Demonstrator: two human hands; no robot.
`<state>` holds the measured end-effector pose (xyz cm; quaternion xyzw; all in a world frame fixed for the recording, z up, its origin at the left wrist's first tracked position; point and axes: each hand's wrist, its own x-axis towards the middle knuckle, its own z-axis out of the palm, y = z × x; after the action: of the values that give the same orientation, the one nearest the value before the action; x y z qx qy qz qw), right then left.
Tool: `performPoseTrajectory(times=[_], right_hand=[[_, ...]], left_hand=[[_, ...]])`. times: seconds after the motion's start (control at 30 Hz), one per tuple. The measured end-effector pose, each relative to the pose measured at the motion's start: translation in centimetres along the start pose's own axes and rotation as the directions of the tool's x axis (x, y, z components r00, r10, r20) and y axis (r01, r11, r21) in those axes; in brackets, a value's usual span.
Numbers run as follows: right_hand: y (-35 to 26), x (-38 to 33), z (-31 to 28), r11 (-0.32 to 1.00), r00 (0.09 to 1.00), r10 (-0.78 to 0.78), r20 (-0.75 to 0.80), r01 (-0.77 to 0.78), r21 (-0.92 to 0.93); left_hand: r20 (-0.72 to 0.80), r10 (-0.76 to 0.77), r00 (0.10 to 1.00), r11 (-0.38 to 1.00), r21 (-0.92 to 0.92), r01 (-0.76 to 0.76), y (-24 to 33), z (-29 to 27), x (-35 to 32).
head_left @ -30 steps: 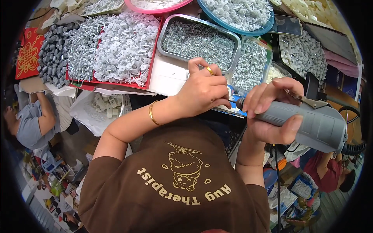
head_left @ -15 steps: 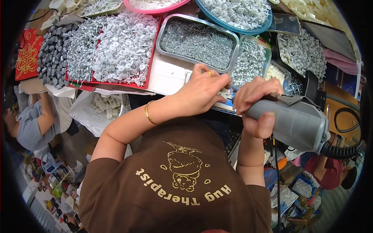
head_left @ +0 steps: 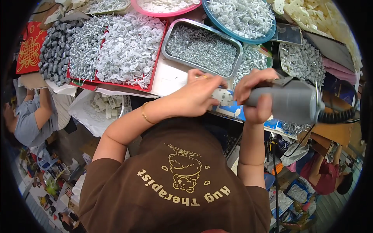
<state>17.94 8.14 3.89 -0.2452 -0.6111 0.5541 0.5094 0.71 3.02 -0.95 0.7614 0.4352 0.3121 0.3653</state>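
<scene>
My left hand [head_left: 196,95] pinches a small white plastic plate [head_left: 223,96] with holes in it, over the near edge of the table. A ring and a thin bracelet are on that hand and wrist. My right hand [head_left: 254,95] is wrapped around a grey electric screwdriver [head_left: 289,101], which lies nearly level with its front end toward the plate. My right fingers hide the screwdriver's tip, so contact with the plate cannot be made out. Just beyond my hands stands a metal tray [head_left: 237,58] full of small screws [head_left: 204,46].
Left of the tray, a red box [head_left: 158,54] holds white disc-headed pieces. Grey cylindrical pieces [head_left: 58,50] lie farther left. A teal basin [head_left: 250,40] and a pink basin [head_left: 171,14] stand behind. The screwdriver's coiled cable [head_left: 337,115] runs right. Other people [head_left: 35,112] sit at both sides.
The screwdriver has swung from slanting down at its rear to nearly level. The white plate now shows between my hands, where earlier it was mostly covered.
</scene>
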Motion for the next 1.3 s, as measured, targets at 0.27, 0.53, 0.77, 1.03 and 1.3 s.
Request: performPoseTrajectory(times=[0.27, 0.53, 0.77, 1.03, 1.3], right_hand=[[0.0, 0.8, 1.9, 1.0, 0.998, 0.003, 0.058, -0.005, 0.026], [-1.7, 2.0, 4.2, 0.978, 0.994, -0.103, -0.036, 0.108, 0.177], [-3.4, 1.7, 4.3, 0.981, 0.983, 0.166, -0.076, -0.157, 0.115], [0.3, 1.0, 5.6, 0.992, 0.987, 0.103, 0.12, -0.111, 0.059], [-1.9, 1.0, 6.3, 0.996, 0.996, 0.073, 0.059, -0.076, 0.044]], left_hand=[[-0.226, -0.149, 0.963, 0.957, 0.211, 0.198, -0.5, -1.1, -3.5], [-0.31, -0.187, 0.932, 0.969, 0.099, 0.227, -0.3, 0.0, -4.2], [-0.022, -0.486, 0.874, 0.842, -0.281, 0.461, -0.8, -0.2, -2.5], [-0.439, -0.23, 0.869, 0.965, 0.01, 0.261, -0.6, 0.6, -4.2], [-0.5, -0.066, 0.864, 0.969, 0.172, 0.174, -1.0, 2.1, -5.1]])
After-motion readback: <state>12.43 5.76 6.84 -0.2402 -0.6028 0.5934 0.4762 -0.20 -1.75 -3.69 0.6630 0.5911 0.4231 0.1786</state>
